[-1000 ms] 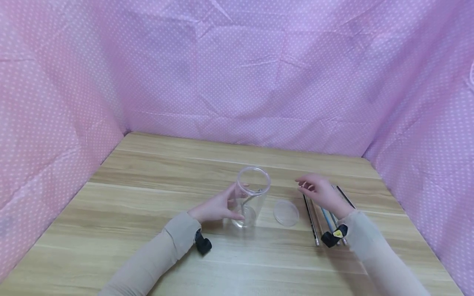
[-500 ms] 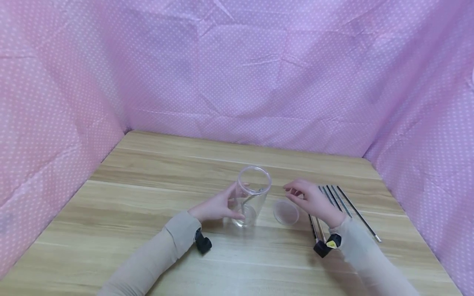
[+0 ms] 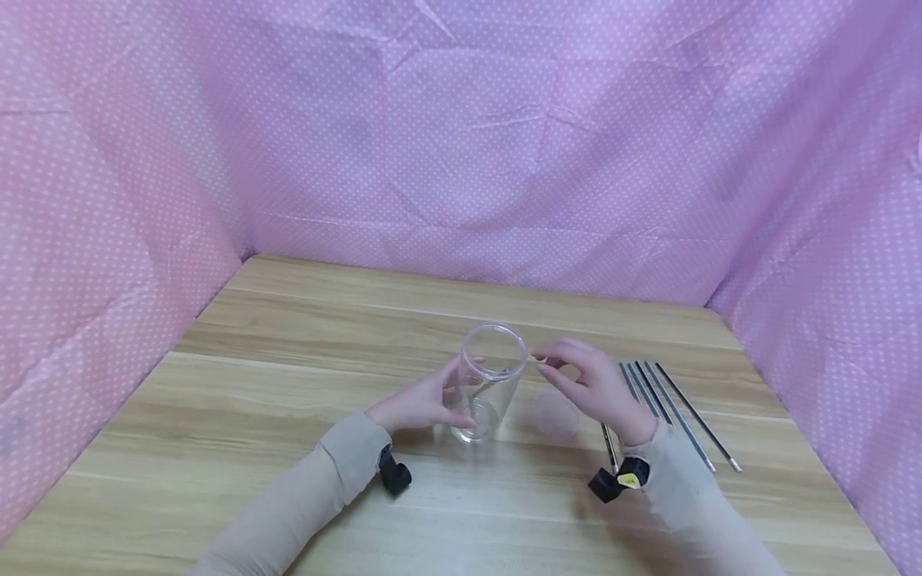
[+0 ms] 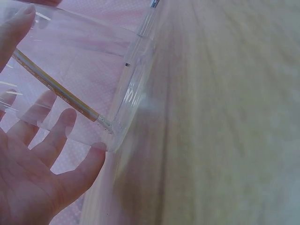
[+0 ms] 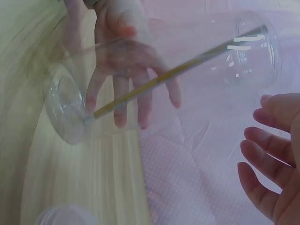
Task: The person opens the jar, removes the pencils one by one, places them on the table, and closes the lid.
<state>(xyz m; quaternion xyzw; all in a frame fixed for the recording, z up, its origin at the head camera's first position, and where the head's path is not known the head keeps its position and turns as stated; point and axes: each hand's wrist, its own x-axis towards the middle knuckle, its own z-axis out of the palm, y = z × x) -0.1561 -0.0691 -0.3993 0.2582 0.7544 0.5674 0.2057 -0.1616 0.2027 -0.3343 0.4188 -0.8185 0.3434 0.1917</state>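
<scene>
A tall clear plastic jar (image 3: 504,397) stands uncapped on the wooden table, with one pencil (image 5: 154,82) leaning slantwise inside it. My left hand (image 3: 419,404) grips the jar from the left, thumb and fingers spread around its wall. Just right of the rim hovers my right hand (image 3: 594,388), fingers loosely bent and apart from the jar. Nothing shows between its fingers in the right wrist view. Below it lies a round clear lid (image 3: 555,416). Several loose pencils (image 3: 697,414) lie on the table to the right, some partly hidden under the right hand and wrist.
A pink dotted cloth (image 3: 475,160) rises around the back and both sides of the wooden table (image 3: 288,344). Each wrist wears a small black camera, such as the left one (image 3: 394,474).
My right hand has moved left from above the pencils to beside the jar's rim, uncovering more of the pencils. My left hand and the jar have stayed put.
</scene>
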